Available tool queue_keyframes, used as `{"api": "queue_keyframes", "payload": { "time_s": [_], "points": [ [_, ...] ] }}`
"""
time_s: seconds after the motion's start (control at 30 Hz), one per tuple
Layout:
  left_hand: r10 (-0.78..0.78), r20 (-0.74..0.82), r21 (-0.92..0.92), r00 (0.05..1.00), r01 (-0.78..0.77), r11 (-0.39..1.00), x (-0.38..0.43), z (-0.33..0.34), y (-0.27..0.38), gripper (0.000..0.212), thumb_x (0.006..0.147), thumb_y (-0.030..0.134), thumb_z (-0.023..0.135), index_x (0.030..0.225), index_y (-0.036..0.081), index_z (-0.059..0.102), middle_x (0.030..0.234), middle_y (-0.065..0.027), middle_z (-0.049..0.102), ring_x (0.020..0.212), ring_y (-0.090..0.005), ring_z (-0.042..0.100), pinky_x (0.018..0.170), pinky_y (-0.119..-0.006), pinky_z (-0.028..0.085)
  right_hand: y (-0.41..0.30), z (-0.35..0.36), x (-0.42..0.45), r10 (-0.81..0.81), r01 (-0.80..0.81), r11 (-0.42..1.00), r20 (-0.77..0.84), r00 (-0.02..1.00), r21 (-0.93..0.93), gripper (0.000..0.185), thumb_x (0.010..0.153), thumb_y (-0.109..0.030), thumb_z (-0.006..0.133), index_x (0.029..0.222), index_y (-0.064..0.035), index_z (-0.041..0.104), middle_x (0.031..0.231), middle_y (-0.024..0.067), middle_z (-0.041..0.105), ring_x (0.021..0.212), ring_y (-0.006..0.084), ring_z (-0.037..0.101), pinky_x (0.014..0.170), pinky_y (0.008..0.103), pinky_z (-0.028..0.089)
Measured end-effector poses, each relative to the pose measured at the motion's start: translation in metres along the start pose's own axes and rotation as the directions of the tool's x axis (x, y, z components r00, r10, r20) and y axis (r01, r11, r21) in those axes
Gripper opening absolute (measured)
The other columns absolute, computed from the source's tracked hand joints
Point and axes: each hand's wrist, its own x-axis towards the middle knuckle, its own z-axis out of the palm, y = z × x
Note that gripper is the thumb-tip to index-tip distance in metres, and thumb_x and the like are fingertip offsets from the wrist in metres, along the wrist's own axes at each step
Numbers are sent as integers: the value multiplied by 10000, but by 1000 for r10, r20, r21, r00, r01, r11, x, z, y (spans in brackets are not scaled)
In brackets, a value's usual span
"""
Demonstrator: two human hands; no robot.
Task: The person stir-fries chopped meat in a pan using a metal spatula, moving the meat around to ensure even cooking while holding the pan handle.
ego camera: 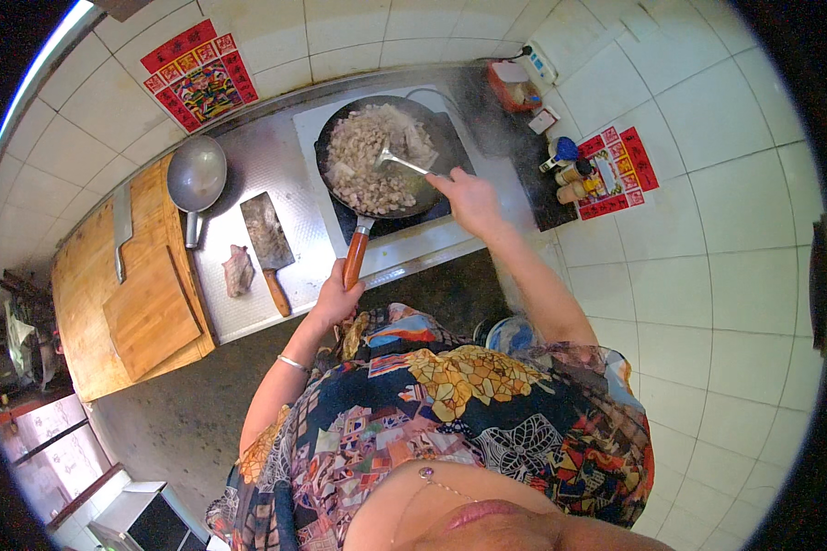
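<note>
A dark frying pan stands on the cooktop, filled mostly on its left and middle with pale chopped meat. My left hand is wrapped around the pan's reddish-brown wooden handle. In my right hand is a metal spatula, its blade resting among the pieces. Left of the pan a cleaver with a wooden handle and a soiled blade lies on the steel counter. Beside it sits a lump of meat.
A metal wok-like ladle stands by the wooden table, which bears another knife and a cutting board. Seasoning bottles and a red container line the right side. A power strip hangs on the tiled wall.
</note>
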Motion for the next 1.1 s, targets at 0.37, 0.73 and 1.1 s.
{"api": "queue_keyframes", "payload": {
  "time_s": [0.37,0.73,1.1],
  "points": [
    [-98,21,-43,995,99,994,-5,-3,16,392,840,164,547,1162,75,342,658,-105,541,456,-201,554,397,-331,452,75,19,18,148,-63,902,-168,975,428,343,899,-159,487,1240,-131,512,808,125,588,680,239,605,564,351,466],
    [-115,56,-91,992,120,989,-5,-1,16,396,860,162,533,1182,93,313,603,-79,509,411,-163,520,347,-295,425,34,11,53,198,-687,360,668,717,631,436,916,-177,455,1349,-173,409,645,-6,456,449,68,343,369,224,267],
    [-91,38,-33,995,92,995,-3,-3,12,405,851,161,546,1180,74,328,643,-100,539,462,-188,553,413,-321,460,23,-95,-24,71,-209,881,319,945,424,367,850,-134,513,1214,-111,542,1066,130,623,988,269,589,842,345,447]
  ]
}}
